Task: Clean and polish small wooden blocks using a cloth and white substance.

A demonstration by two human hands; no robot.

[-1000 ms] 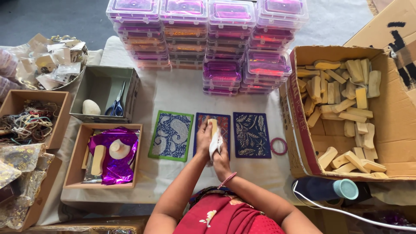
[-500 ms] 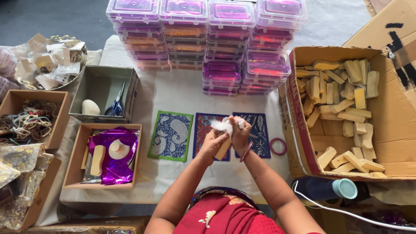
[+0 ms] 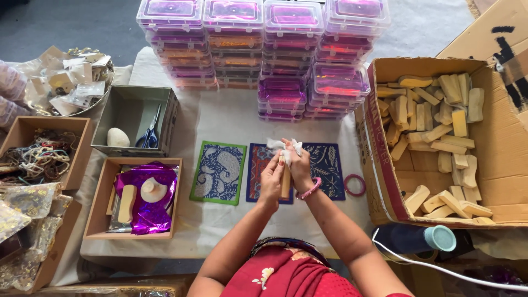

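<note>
1. A pale wooden stick [image 3: 285, 180] is held upright above the middle patterned card [image 3: 257, 171], clamped between the left hand [image 3: 271, 180] and the right hand [image 3: 300, 168]
2. A white cloth [image 3: 284, 147] is bunched over the stick's top end and gripped by the right hand's fingers
3. The wiping is judged to be under way, not finished
4. Many more sticks are left in the cardboard box [image 3: 498, 181] to the right
5. One stick is already laid in the wooden tray [image 3: 98, 206] on the surface
</note>
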